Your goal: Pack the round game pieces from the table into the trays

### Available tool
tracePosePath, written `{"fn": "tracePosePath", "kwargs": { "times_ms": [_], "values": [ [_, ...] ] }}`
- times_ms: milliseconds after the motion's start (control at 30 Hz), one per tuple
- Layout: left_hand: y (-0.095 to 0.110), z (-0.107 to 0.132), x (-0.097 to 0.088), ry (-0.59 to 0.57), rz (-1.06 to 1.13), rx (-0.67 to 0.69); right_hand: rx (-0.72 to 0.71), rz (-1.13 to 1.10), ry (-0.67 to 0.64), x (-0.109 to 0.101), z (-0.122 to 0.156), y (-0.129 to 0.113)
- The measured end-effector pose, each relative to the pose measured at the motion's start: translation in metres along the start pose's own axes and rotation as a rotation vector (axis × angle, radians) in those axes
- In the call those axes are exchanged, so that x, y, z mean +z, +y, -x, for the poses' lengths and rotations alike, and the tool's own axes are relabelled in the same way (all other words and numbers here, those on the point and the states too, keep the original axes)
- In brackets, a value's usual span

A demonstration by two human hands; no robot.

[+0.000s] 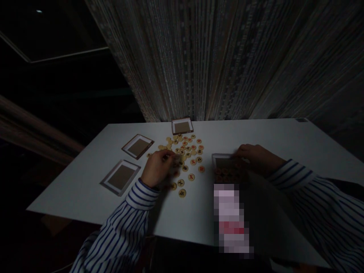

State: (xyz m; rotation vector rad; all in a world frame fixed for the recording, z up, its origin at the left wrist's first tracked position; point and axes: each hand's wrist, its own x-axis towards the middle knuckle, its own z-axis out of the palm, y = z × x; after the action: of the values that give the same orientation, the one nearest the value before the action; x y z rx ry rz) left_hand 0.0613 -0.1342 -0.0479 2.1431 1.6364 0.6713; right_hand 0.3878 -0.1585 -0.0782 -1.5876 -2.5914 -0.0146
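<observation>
Several round pale game pieces (186, 155) with red or black marks lie scattered on the middle of a white table (85, 189). My left hand (157, 167) rests at the left edge of that scatter, fingers curled over some pieces; what they pinch is too dark to name. My right hand (254, 157) lies curled on the far edge of a shallow box (224, 167) that holds a row of reddish pieces. Both arms wear blue-striped white sleeves.
Three more shallow boxes with brown insides stand on the table: one (121, 177) at the near left, one (138, 146) behind it, one (182, 126) at the far edge. A blurred patch (231, 220) covers something near the front. A striped curtain hangs behind.
</observation>
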Motion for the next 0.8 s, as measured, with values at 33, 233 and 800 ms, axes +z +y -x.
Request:
{"fn": "tracePosePath", "kwargs": {
  "times_ms": [33,233,800],
  "values": [
    [-0.009,0.003,-0.005,0.018,-0.010,-0.048,-0.013,-0.006,0.004,0.000,-0.003,-0.003],
    [-0.046,0.023,-0.021,0.075,-0.002,-0.141,-0.039,0.047,-0.086,-0.003,-0.024,-0.026],
    [-0.060,0.042,-0.014,0.062,-0.031,-0.133,-0.039,0.046,-0.162,-0.002,-0.031,-0.041]
  ]
}}
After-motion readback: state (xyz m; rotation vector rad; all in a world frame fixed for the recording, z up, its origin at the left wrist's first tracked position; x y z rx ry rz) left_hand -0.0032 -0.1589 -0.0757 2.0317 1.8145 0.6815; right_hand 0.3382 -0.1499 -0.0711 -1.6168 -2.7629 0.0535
